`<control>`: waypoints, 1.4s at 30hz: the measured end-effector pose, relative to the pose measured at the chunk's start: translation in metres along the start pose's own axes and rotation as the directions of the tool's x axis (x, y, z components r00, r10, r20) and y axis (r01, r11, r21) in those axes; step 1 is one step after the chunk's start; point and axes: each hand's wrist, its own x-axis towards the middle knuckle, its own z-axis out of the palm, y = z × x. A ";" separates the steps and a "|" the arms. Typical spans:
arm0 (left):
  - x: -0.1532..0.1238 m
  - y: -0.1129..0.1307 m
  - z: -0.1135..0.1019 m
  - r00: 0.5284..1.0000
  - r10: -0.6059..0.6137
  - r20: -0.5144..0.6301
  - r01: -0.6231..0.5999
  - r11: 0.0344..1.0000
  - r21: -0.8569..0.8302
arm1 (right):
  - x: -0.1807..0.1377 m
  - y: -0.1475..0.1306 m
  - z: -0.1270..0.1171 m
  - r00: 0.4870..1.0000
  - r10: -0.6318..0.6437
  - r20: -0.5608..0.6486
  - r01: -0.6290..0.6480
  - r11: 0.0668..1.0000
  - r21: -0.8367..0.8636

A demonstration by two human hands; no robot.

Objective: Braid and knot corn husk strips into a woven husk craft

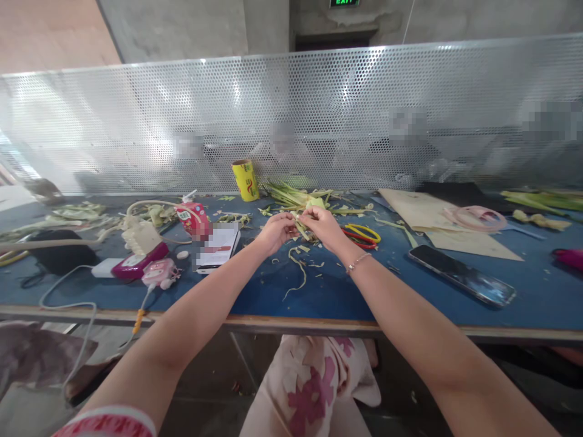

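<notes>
Over the middle of the table, my left hand and my right hand meet with fingers pinched together. Between their fingertips is a small pale plant piece, partly hidden by the fingers; its kind is unclear. Just behind them lies a heap of green leafy stalks. To the right of my right hand are red and yellow loops that look like scissor handles. Thin peeled strips and small scraps are scattered on the blue tabletop below my hands.
A yellow tube stands near the perforated metal screen. On the left are a red drink carton, a white box, a power strip and cables. A phone and brown paper lie right.
</notes>
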 end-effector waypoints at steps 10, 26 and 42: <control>0.002 -0.003 -0.001 0.999 0.032 -0.032 -0.030 0.998 0.062 | 0.001 -0.001 -0.003 0.997 -0.074 -0.022 0.071 0.991 -0.114; 0.001 -0.003 -0.001 0.997 0.046 -0.059 -0.040 0.995 0.089 | -0.001 -0.013 -0.004 0.988 -0.141 -0.065 0.121 0.962 -0.243; 0.003 -0.005 -0.003 0.994 0.056 -0.093 -0.043 0.990 0.134 | -0.004 -0.014 0.000 0.999 -0.053 -0.002 0.051 0.973 -0.226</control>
